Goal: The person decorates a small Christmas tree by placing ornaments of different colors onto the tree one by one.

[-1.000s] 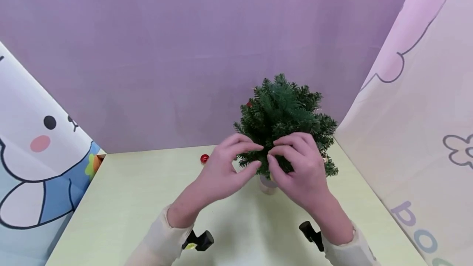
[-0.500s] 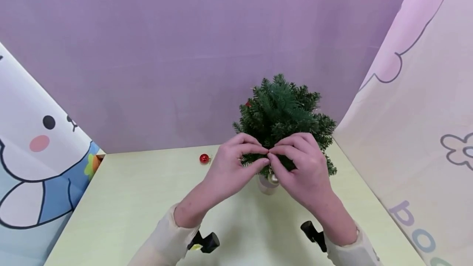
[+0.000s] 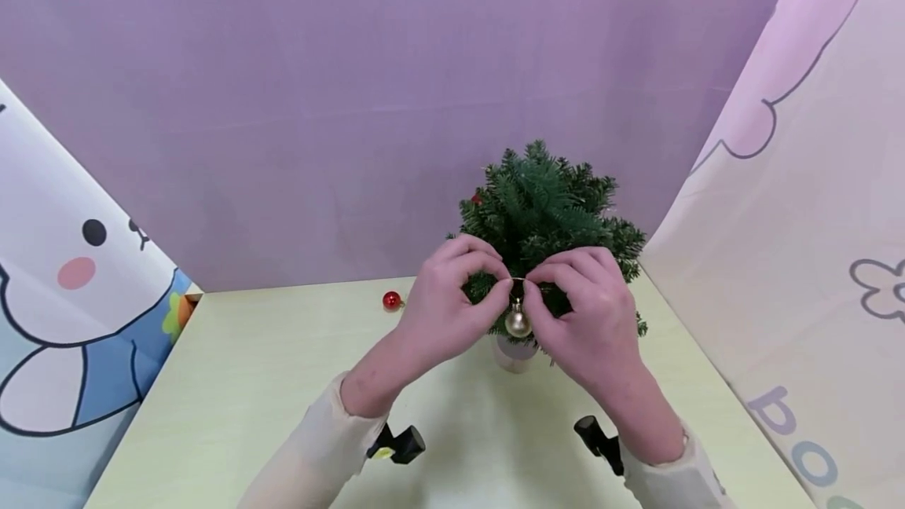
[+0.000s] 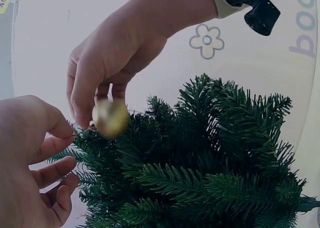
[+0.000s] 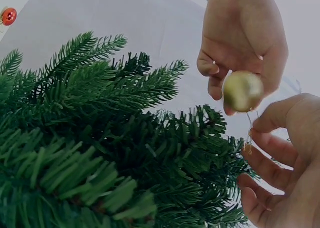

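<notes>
A shiny gold Christmas bauble (image 3: pixel 518 322) hangs from a thin gold string (image 3: pixel 518 280) in front of the small artificial Christmas tree (image 3: pixel 547 203). My left hand (image 3: pixel 456 305) pinches one side of the string between thumb and index finger. On the other side, my right hand (image 3: pixel 587 316) pinches it too, so the string spans the short gap between the fingertips. Both wrist views show the gold bauble (image 4: pixel 110 119) blurred, close to the branch tips. In the right wrist view, the right hand's fingers (image 5: pixel 272 150) are by the string beneath the bauble (image 5: pixel 243 91).
A red bauble (image 3: pixel 392 301) lies on the pale table (image 3: pixel 247 383), left of the tree. Another red ornament (image 3: pixel 476 199) shows among the tree's upper left branches. The tree's light pot (image 3: pixel 513 356) stands below the hands. Printed cloth walls (image 3: pixel 806 258) flank the table.
My left hand has moved right to meet the right hand at the string. The fingertips touched, then parted slightly with the string stretched between them. The gold bauble has come into clear view.
</notes>
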The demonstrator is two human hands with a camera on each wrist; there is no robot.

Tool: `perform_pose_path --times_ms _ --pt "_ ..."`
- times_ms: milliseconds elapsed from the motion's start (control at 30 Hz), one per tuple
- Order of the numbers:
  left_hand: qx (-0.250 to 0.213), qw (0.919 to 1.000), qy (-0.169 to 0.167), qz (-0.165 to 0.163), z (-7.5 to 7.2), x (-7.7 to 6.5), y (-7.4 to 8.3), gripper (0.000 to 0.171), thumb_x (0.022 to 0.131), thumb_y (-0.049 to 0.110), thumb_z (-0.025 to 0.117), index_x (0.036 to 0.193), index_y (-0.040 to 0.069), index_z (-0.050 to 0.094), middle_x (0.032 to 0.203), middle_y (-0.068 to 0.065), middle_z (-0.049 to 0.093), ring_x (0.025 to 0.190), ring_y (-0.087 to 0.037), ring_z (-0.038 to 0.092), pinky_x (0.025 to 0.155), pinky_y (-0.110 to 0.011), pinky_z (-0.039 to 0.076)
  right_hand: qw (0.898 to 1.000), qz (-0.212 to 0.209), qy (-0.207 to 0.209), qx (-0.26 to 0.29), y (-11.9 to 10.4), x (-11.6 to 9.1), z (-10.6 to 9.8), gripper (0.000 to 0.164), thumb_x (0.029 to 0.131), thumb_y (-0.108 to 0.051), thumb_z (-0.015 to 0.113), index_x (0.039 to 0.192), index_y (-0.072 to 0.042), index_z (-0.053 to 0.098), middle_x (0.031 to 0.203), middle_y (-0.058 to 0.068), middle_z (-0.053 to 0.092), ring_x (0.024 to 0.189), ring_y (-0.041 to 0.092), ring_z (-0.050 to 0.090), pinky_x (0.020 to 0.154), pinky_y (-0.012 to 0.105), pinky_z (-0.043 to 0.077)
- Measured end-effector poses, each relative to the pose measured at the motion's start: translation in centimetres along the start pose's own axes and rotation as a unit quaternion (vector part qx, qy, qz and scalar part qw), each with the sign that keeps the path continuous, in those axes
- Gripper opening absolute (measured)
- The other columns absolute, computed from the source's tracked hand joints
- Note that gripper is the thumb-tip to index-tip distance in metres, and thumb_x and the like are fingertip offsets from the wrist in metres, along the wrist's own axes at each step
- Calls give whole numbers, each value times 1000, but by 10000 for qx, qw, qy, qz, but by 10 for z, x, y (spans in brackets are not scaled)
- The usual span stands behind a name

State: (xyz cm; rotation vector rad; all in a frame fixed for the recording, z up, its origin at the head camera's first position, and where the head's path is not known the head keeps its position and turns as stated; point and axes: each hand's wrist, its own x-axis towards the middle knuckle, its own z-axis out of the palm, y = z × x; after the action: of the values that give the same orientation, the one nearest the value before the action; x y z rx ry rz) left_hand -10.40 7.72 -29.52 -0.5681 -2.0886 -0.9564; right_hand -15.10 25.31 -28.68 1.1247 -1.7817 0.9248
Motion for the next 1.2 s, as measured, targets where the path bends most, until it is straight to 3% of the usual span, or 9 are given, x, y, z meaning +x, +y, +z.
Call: perform_pose_path --times_ms 300,500,833,1067,1200 --pt "78 9995 319 19 3 21 -4 6 89 13 67 85 14 72 91 6 62 87 -13 59 74 -34 50 9967 479 609 -243 2 9 2 12 84 -10 67 79 -2 74 76 9 69 73 28 56 67 37 43" --pt "403 9983 279 -300 10 32 -6 7 90 17 68 87 16 74 89 8 63 84 -14 60 71 -34 50 9906 858 826 -672 3 16 5 11 83 -9 68 76 -4 75 72 8 68 64 29 54 58 41 42" --pt "36 9983 210 -549 10 40 -9 10 92 17 65 87 15 73 86 11 63 78 -5 57 67 -28 49 9892 1043 659 -787 3 21 4 14 85 -13 67 77 -4 76 72 6 70 62 24 55 55 35 40" --pt "197 9952 -230 -930 10 37 -12 10 92 19 65 87 18 74 87 12 62 77 -9 58 62 -24 47 9879 1187 486 -869 0 22 3 9 82 -10 70 78 -7 77 71 4 70 62 25 56 53 38 39" --pt "166 9941 -390 -999 10 34 -16 9 92 18 66 89 17 74 90 10 64 83 -8 59 70 -27 49 9893 1165 303 -822 0 21 2 6 81 -9 71 80 -6 77 72 4 70 64 25 56 54 37 40"
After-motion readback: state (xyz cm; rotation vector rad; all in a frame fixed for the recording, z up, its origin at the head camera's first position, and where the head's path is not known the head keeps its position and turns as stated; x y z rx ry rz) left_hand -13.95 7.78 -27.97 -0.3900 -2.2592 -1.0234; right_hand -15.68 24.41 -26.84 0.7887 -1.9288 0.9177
